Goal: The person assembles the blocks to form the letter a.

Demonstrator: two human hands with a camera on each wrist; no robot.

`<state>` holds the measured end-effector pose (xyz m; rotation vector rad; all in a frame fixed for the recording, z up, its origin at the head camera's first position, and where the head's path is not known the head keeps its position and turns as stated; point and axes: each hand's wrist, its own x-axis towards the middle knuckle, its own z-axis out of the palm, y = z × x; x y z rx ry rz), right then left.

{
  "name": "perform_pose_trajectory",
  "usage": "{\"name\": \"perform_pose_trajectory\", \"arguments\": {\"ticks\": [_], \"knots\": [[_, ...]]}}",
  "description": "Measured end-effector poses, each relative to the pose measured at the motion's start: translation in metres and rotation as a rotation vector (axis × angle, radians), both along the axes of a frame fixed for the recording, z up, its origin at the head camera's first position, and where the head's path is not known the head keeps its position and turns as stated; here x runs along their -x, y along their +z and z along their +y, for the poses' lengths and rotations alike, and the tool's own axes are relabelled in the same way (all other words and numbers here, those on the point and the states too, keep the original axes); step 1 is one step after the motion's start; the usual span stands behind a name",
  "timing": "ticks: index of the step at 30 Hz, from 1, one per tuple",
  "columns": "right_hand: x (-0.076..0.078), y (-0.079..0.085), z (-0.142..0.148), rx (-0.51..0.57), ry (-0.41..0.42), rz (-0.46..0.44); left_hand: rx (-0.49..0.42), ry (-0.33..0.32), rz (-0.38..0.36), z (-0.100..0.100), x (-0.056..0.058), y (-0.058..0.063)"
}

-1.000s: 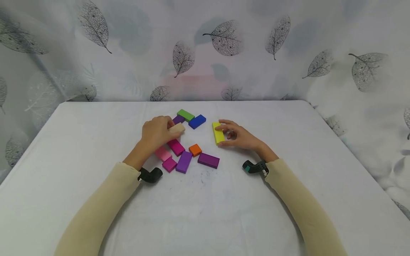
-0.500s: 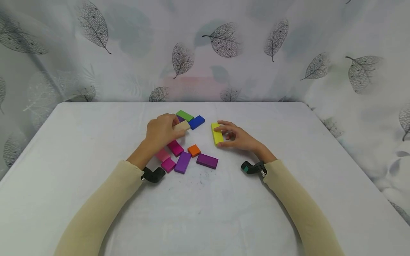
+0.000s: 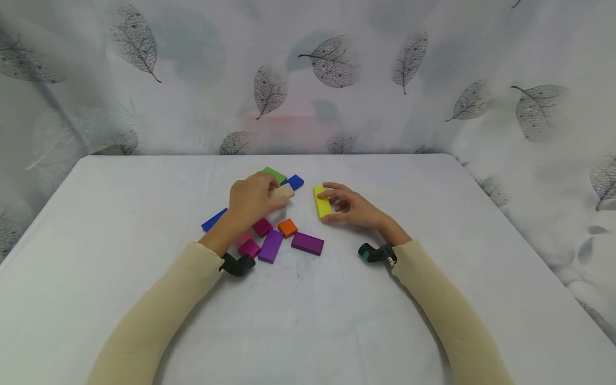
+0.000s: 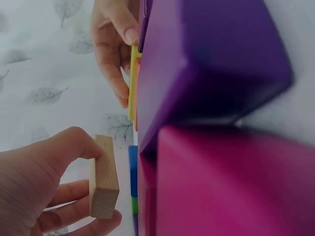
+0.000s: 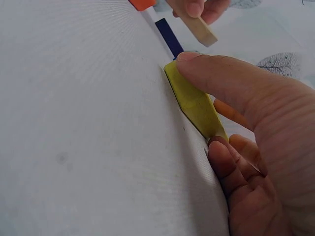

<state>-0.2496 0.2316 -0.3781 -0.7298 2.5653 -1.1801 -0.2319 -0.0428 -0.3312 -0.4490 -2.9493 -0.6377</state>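
Above table [image 3: 308, 331], clear from left wrist, not head: left hand [image 3: 251, 200] pinching wooden block [image 4: 105, 174]; right hand [image 3: 357, 208] pinching yellow block [image 3: 322, 206].

Long beige left sleeve [image 3: 156, 310] and matching right sleeve [image 3: 447, 305]
The left wrist camera [image 3: 239, 264] is black and curved; the right wrist camera [image 3: 377, 253], also black, bears a teal patch [image 3: 366, 255].

On the desk [image 3: 308, 331]: first block [image 3: 321, 205] at the right hand [image 3: 355, 207]; scattered blocks [image 3: 271, 246] lie mostly to its left. Second block [image 3: 283, 191] in the left hand [image 3: 251, 199], above the desk. Backdrop [image 3: 192, 107] stands behind.
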Motion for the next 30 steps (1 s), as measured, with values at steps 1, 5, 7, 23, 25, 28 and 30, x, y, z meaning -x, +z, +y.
{"name": "perform_pose_trajectory", "arguments": {"ticks": [1,5,7,23,25,28,30], "knots": [[0.0,0.0,0.0,0.0,0.0,0.001,0.003,-0.006,-0.004,0.001,0.0,-0.001],[-0.001,0.0,-0.001,-0.008,-0.005,0.002,0.017,-0.029,-0.019,0.007,0.002,-0.002],[-0.001,0.0,-0.002,-0.01,-0.005,-0.001,0.028,-0.035,-0.018,0.009,0.002,-0.002],[0.002,-0.001,0.0,-0.008,-0.012,-0.002,0.155,-0.127,0.07,0.017,0.009,0.015],[0.001,-0.001,0.001,-0.002,-0.01,-0.002,0.166,-0.142,0.069,0.019,0.01,0.016],[0.001,-0.001,0.001,0.011,-0.007,-0.008,0.184,-0.157,0.068,0.022,0.013,0.018],[0.001,-0.002,0.001,0.029,0.0,-0.009,0.186,-0.167,0.067,0.024,0.015,0.02]]}}
